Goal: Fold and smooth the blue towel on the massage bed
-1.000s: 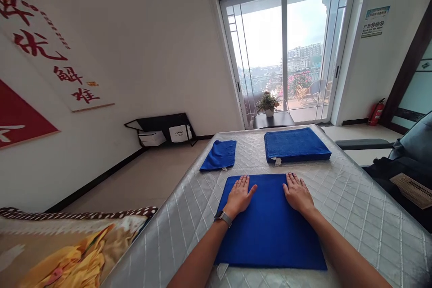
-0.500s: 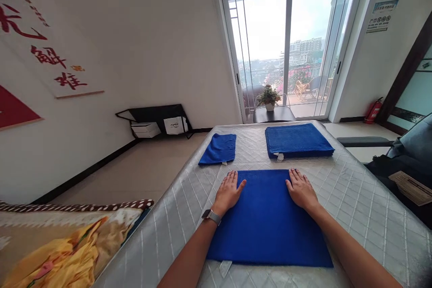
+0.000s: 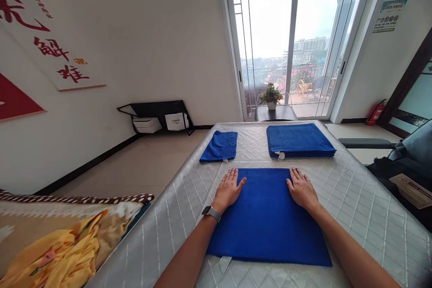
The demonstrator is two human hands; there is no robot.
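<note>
A blue towel (image 3: 266,220) lies flat on the quilted silver-white mattress (image 3: 175,234) in front of me, with a white tag sticking out at its near left edge. My left hand (image 3: 229,189), a watch on its wrist, rests flat on the towel's far left corner, fingers stretched out. On the far right corner lies my right hand (image 3: 301,189), also flat with the fingers extended. Beyond them, a stack of folded blue towels (image 3: 300,139) sits at the far right. A smaller blue cloth (image 3: 220,146) lies at the far left.
Left of the mattress is patterned bedding with a yellow cloth (image 3: 64,252) on it. A chair (image 3: 275,114) bearing a potted plant (image 3: 271,95) stands past the far edge, before a sliding glass door. To the right are a dark armchair (image 3: 416,144) and a fire extinguisher (image 3: 375,113).
The camera view has shifted slightly. Both hands stay flat on the towel's far corners, and the towels and cloth have not visibly moved.
</note>
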